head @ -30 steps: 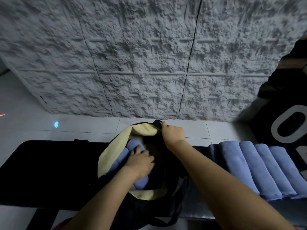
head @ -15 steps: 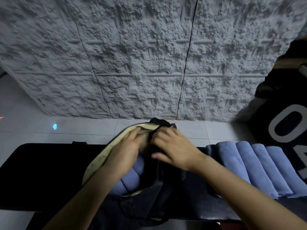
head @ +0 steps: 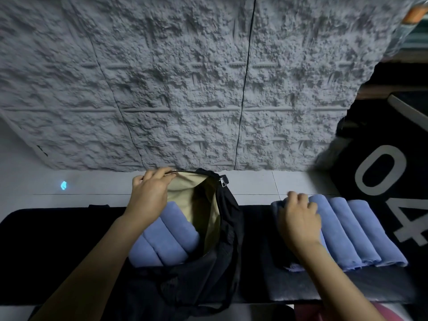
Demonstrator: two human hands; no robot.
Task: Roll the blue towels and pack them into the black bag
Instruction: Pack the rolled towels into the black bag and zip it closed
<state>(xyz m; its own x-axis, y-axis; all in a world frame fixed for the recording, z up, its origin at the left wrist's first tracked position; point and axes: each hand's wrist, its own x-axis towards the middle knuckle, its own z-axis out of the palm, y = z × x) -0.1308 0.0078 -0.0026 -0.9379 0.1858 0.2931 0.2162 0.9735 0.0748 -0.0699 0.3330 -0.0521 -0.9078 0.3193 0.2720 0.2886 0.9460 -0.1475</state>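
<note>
bag [head: 222,230] sits left on the mat [head: 58,246] with towels [head: 166,237] inside, more rolled towels [head: 356,230] lined up right of it

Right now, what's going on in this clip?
A person is packing rolled blue towels into a black bag that lies on a dark mat. The left hand holds the bag's far rim up, keeping the mouth open and showing the tan lining. Several packed towels already lie side by side inside. The right hand is curled over the nearest towel in the row of rolled towels beside the bag; it is not lifted yet.
</note>
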